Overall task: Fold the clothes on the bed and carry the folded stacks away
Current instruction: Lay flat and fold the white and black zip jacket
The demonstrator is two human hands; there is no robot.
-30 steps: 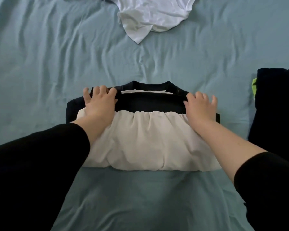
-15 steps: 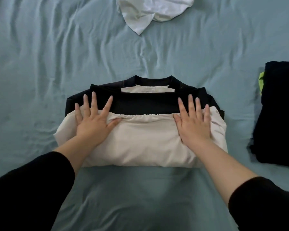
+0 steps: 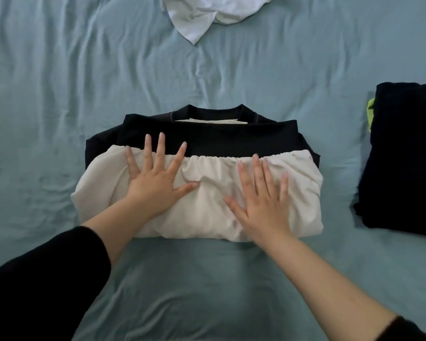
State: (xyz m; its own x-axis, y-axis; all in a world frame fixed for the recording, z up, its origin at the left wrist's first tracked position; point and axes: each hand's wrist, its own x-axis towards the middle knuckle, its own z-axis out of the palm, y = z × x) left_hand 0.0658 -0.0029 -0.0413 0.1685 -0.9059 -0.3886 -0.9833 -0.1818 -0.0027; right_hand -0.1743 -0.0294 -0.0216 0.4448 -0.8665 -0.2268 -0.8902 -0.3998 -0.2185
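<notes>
Cream garment (image 3: pixel 207 212) on navy top (image 3: pixel 219 139); white shirt (image 3: pixel 207 16) beyond, dark stack (image 3: pixel 403 156) right.

Both the left hand (image 3: pixel 155 185) and right hand (image 3: pixel 263 205) are pressing flat on the folded cream garment (image 3: pixel 207 207) lying atop a dark shirt (image 3: pixel 221 139).

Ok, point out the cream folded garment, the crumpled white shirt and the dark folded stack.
cream folded garment (image 3: pixel 207 217), head view, middle.
crumpled white shirt (image 3: pixel 192 28), head view, pointed corner.
dark folded stack (image 3: pixel 403 156), head view, top.
</notes>
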